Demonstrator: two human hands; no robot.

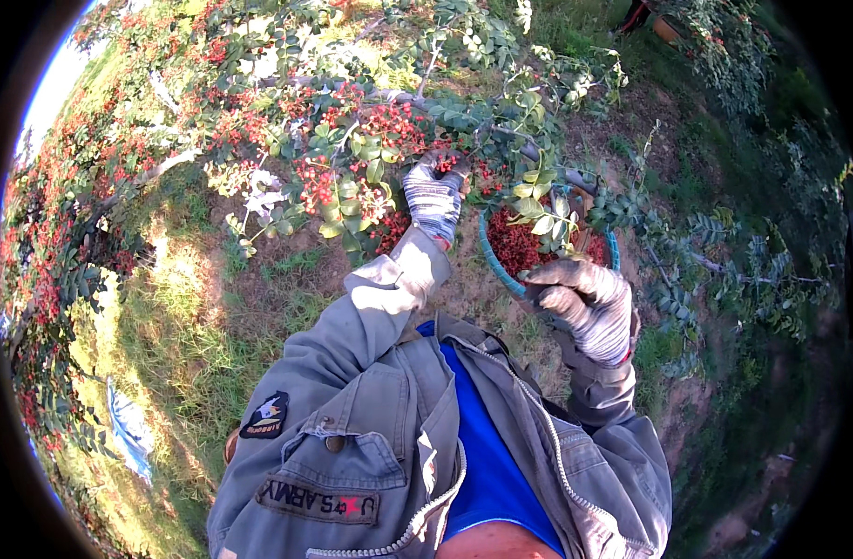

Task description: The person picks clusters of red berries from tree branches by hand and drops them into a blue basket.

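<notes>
Seen from above, a person in a grey-green jacket over a blue shirt stands on a dry, grassy slope, picking small red berries from a leafy shrub. The left hand [435, 197], in a striped grey work glove, reaches up into a berry cluster [394, 126] on a thin branch [464, 107]; its fingers curl closed around berries and twigs there. The right hand [587, 305], also gloved, is clenched on the near rim of a round blue-rimmed basket [490, 253], held out in front and partly hidden behind leaves. The basket already holds a heap of picked red berries [515, 244], toward its left side. The risk, judging from this pose, lies in the gap between the two hands — berries stripped from the branch could drop to the ground before reaching the basket. The basket is gripped at one edge only, so a tug from the springy branch could tilt it and spill the heap.
</notes>
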